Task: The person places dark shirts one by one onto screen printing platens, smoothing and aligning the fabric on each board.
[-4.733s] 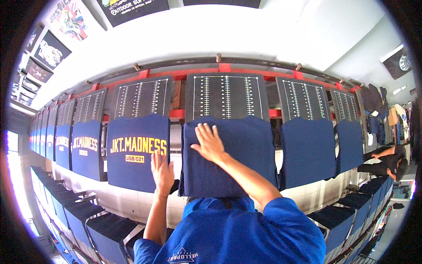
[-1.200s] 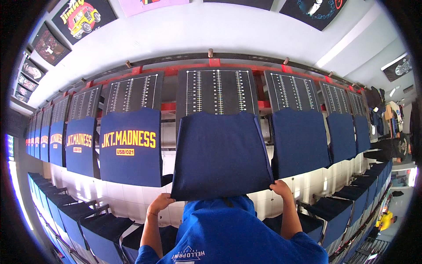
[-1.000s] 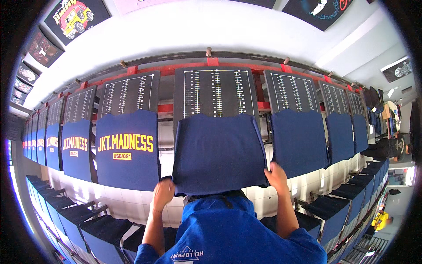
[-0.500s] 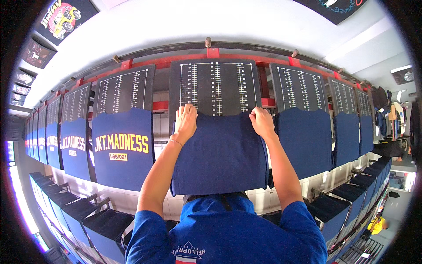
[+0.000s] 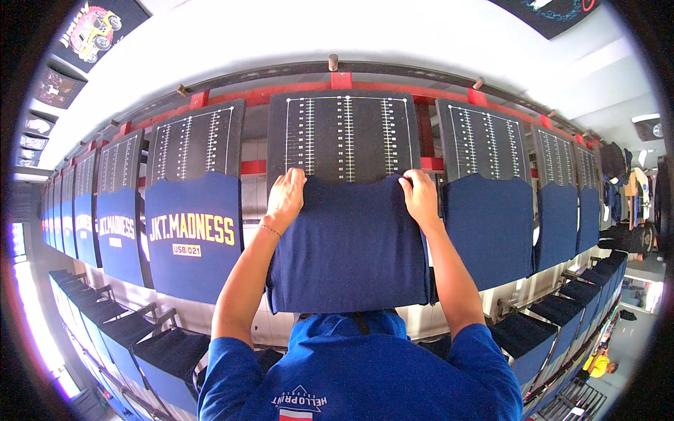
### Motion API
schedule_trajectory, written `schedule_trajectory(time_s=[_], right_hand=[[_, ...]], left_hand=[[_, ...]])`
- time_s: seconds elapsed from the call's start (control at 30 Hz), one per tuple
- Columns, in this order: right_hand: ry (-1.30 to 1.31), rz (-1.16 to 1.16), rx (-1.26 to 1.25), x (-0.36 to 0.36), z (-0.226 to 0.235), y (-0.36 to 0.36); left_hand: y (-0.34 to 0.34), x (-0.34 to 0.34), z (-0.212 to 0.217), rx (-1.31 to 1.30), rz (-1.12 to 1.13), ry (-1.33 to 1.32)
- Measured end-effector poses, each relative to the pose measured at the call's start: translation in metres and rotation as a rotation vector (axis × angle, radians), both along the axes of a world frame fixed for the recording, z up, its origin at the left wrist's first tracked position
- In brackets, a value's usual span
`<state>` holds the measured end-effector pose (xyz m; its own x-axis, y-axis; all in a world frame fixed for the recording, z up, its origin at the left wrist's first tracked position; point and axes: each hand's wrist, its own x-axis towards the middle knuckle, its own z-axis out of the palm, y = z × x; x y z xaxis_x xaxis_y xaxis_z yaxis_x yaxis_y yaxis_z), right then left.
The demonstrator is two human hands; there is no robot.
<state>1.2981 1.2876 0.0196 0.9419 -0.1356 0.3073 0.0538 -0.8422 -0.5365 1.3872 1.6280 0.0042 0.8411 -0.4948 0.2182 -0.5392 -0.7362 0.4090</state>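
Observation:
A navy T-shirt panel (image 5: 349, 245) lies over the middle black printing board (image 5: 365, 140), which is marked with white ruler scales. Its curved neckline crosses the lower part of the scales, and small creases run down the cloth. My left hand (image 5: 286, 198) pinches the panel's upper left shoulder corner at the board's left edge. At the opposite shoulder corner, my right hand (image 5: 420, 196) pinches the cloth near the board's right edge. Both forearms reach up from the lower edge, and the fingertips are partly hidden by the hands.
Left of me, a board carries a navy panel (image 5: 193, 259) with yellow and white lettering. A plain navy panel (image 5: 488, 217) lies on the board to the right. A red and black metal rail (image 5: 342, 81) runs behind the boards. Far right, a person in yellow (image 5: 599, 366) is visible.
Both hands have shifted slightly outward and the neckline sits a little higher on the scales. The panel's upper edge now looks more tightly stretched. Both hands keep their hold.

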Motion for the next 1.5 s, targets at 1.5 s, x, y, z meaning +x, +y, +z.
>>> schedule_trajectory(time_s=[1.5], right_hand=[[-0.041, 0.349, -0.23, -0.004, -0.007, 0.227]], left_hand=[[0.072, -0.058, 0.003, -0.305, 0.537, 0.037]])
